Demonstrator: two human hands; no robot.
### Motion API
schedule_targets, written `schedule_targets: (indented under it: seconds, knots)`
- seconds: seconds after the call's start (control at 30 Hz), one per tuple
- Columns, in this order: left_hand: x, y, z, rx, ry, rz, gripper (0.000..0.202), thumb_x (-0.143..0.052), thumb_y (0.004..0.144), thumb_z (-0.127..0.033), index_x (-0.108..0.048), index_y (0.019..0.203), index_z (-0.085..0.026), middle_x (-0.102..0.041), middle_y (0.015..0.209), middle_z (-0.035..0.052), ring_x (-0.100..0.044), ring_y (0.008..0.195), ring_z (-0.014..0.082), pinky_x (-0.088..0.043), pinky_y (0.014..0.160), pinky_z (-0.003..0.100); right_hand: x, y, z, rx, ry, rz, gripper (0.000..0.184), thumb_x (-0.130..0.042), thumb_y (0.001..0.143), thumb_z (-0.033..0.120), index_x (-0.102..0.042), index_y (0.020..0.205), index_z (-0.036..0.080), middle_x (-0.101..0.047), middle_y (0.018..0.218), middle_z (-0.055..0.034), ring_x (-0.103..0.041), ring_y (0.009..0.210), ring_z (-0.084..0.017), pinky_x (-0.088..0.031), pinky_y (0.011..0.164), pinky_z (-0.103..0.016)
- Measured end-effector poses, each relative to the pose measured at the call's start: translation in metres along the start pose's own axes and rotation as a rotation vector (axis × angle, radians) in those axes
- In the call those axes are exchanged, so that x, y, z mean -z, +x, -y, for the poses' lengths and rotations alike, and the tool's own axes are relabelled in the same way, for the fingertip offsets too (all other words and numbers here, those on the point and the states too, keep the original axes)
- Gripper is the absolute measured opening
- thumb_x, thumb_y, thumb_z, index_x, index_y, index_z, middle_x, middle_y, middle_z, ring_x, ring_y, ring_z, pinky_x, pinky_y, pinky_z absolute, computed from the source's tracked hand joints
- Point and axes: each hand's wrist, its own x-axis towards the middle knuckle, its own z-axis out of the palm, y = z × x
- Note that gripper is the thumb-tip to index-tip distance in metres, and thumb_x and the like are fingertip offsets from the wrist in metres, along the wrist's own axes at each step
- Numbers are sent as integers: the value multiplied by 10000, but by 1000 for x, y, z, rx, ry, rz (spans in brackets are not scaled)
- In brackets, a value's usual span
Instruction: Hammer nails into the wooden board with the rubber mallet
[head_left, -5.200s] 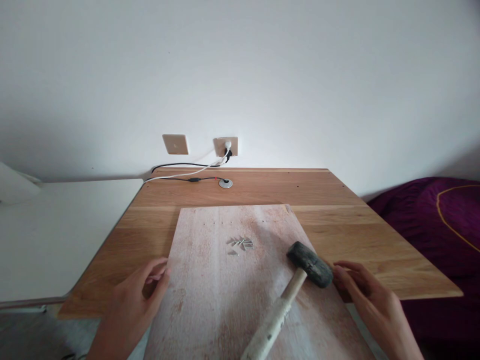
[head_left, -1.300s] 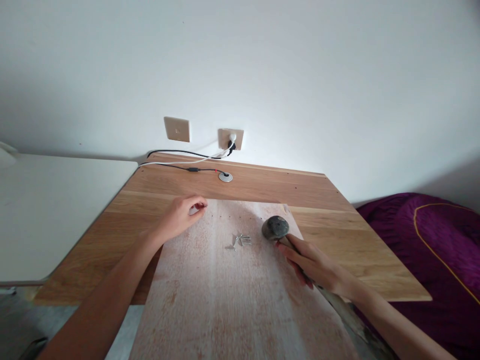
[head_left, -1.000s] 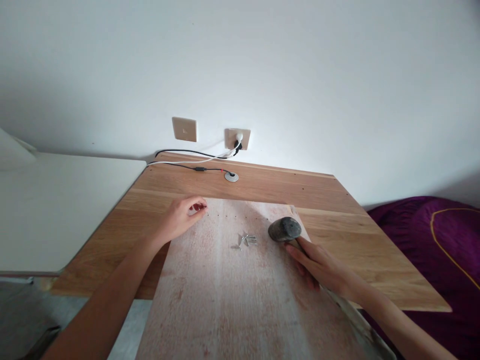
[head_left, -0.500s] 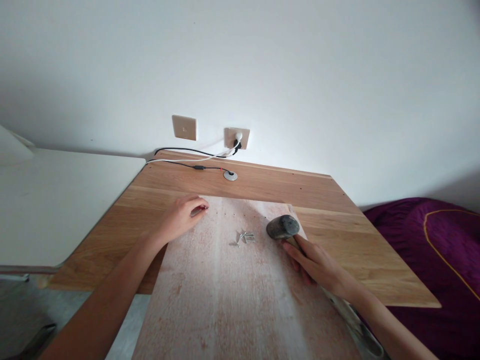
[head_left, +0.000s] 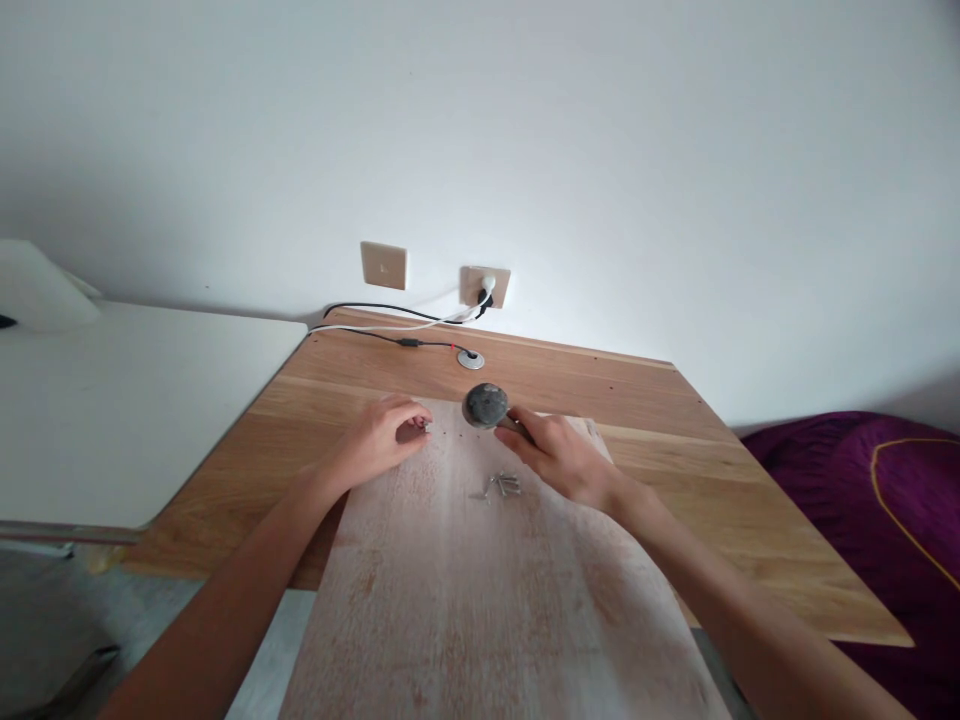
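My left hand point(head_left: 386, 438) rests at the far left corner of a whitewashed wooden board point(head_left: 450, 590). Its thumb and fingertips are pinched on a small silver nail point(head_left: 427, 428), mostly hidden by the fingers. My right hand point(head_left: 562, 455) is closed around the handle of a rubber mallet point(head_left: 486, 405). The mallet's dark round head is raised above the board's far edge, to the right of the left fingertips. Several loose silver nails point(head_left: 504, 486) lie in a small pile on the board. A row of small dark dots runs along the board near its far edge.
The board lies on a wooden tabletop point(head_left: 712, 500) against a white wall. Cables point(head_left: 409, 342) run across the back, past a round metal grommet point(head_left: 471, 360), to a wall socket point(head_left: 486, 288). A white table point(head_left: 165, 400) adjoins at left; purple fabric point(head_left: 840, 480) is at right.
My right hand has swung the mallet left and up, from the board's right side toward my left hand. The left hand keeps its pinch at the corner. The view has shifted slightly.
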Motion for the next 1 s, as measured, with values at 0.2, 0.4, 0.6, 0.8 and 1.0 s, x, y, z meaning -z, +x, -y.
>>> schedule_targets:
  seconds: [0.2,0.4,0.6,0.8,1.0]
  knots:
    - [-4,2,-2,85,-60,-34,124,-726,843,-128,-667,909,-215,-733,887,14,-700,867,193,-559,844,344,-6,31,19,45,47,42,302,-439,1047,421,-458,805,241,-581,709,4,-552,653,-146,-359,625,-279]
    - [-5,2,-2,103,-108,-37,157,-705,832,-86,-676,938,-198,-732,872,25,-698,841,192,-552,834,335,-14,35,25,75,113,83,304,-427,1053,431,-471,821,240,-567,712,10,-556,671,-151,-379,637,-279]
    - [-3,2,-4,116,-130,-21,383,-765,812,-120,-689,1177,-209,-740,908,22,-703,862,205,-551,831,329,-24,36,21,71,62,96,299,-433,1041,423,-495,818,234,-552,697,12,-524,651,-151,-365,636,-291]
    - [-6,3,-3,134,-143,-33,191,-718,833,-94,-697,997,-191,-732,850,19,-690,813,186,-550,803,320,-20,36,27,47,130,32,292,-423,1040,448,-473,839,242,-526,666,31,-509,621,-141,-347,608,-278]
    - [-7,3,0,143,-167,-31,169,-718,816,-115,-687,957,-203,-727,823,8,-686,767,180,-545,742,297,-23,36,26,90,53,81,283,-452,1034,397,-507,809,233,-604,728,-11,-556,674,-156,-372,630,-287]
